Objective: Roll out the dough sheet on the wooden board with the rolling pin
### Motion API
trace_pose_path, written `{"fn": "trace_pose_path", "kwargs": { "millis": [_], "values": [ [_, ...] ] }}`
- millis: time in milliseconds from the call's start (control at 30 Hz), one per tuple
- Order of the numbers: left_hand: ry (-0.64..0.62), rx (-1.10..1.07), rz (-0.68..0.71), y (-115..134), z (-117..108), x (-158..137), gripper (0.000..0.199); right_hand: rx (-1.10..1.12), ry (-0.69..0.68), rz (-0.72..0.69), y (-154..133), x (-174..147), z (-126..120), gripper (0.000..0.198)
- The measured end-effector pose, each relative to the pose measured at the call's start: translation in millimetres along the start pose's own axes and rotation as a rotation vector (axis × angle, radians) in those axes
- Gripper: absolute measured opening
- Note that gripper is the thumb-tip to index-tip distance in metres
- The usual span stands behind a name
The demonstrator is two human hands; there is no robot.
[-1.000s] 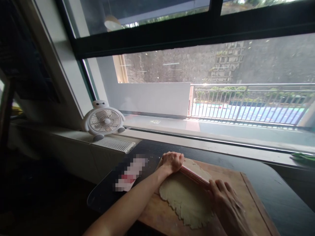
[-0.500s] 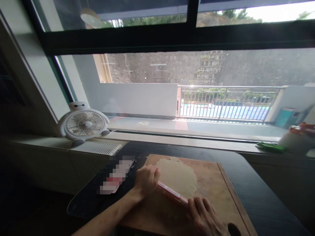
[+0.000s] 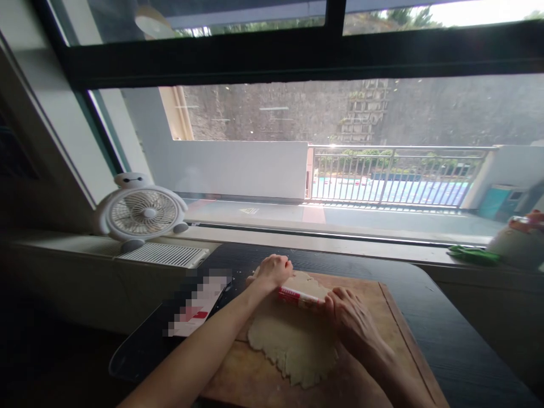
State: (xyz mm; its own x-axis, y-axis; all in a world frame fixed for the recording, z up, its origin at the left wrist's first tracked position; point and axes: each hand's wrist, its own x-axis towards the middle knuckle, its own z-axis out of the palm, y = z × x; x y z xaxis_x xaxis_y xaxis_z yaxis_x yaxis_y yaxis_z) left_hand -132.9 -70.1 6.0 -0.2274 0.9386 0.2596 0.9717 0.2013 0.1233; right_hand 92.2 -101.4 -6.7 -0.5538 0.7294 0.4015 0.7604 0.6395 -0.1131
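Note:
Both my hands grip a rolling pin [image 3: 301, 297] with a red-and-white label around its middle. My left hand [image 3: 274, 270] is closed over its left end, and my right hand [image 3: 346, 311] wraps the right end. Under the pin lies a flat, pale sheet of dough [image 3: 293, 343] with a ragged near edge. Most of the dough shows on my side of the pin; a smaller strip shows beyond it. The sheet rests on a wooden cutting board [image 3: 382, 323]. My hands hide the pin's ends and part of the dough's far left edge.
The board lies on a dark table [image 3: 442, 317] with rounded corners. A blurred-out pink-and-white flat item [image 3: 199, 309] is left of the board. A white fan [image 3: 147, 212] stands by the window, and a green cloth [image 3: 474, 255] lies on the sill at right.
Both hands have moved the rolling pin away from me, toward the board's far side. The dough now spreads on the near side of the pin, where bare board showed before.

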Motion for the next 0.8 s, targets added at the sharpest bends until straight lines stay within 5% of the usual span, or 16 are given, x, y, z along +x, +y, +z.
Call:
{"fn": "trace_pose_path", "kwargs": {
  "millis": [167, 367, 500, 667, 800],
  "values": [
    [0.018, -0.007, 0.024, 4, -1, 7, 0.034, 0.024, -0.066, 0.012, 2, 5, 8, 0.035],
    [0.08, -0.102, 0.14, -16, -12, -74, 0.035, -0.02, 0.278, -0.207, -28, -61, 26, 0.041],
    [0.074, -0.316, 0.185, -35, -22, -112, 0.032, -0.027, 0.162, -0.19, -35, -64, 19, 0.037],
    [0.079, -0.6, -0.07, -61, -36, -93, 0.036, -0.054, 0.01, -0.043, 12, -17, 6, 0.016],
    [-0.112, -0.518, -0.109, -66, -27, -65, 0.03, -0.104, 0.056, 0.101, 58, -4, 7, 0.021]
  ]
}}
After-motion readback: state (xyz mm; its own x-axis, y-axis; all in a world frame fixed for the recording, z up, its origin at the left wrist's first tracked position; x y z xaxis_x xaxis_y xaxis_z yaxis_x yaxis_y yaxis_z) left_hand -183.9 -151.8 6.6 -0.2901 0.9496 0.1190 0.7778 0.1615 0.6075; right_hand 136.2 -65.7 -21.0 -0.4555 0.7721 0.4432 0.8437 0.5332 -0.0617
